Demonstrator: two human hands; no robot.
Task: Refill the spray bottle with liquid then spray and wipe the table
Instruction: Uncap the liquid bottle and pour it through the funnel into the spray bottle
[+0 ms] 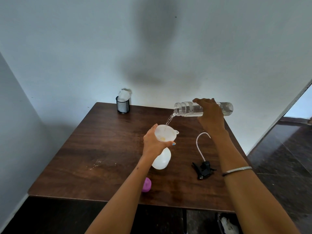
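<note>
Right now the refill is under way: the right hand point(208, 112), fingers wrapped round a clear bottle point(205, 109) at two o'clock, pours into a funnel point(166, 133) that the left hand point(154, 141) grips atop the spray bottle point(161, 159), mid-table point(101, 141). The spray head point(203, 169) lies detached at four o'clock; spraying and wiping remain, with the cloth point(124, 94) waiting at eleven.

Table's point(84, 157) left half lies free — sprayer head point(203, 168) clutters the right.
</note>
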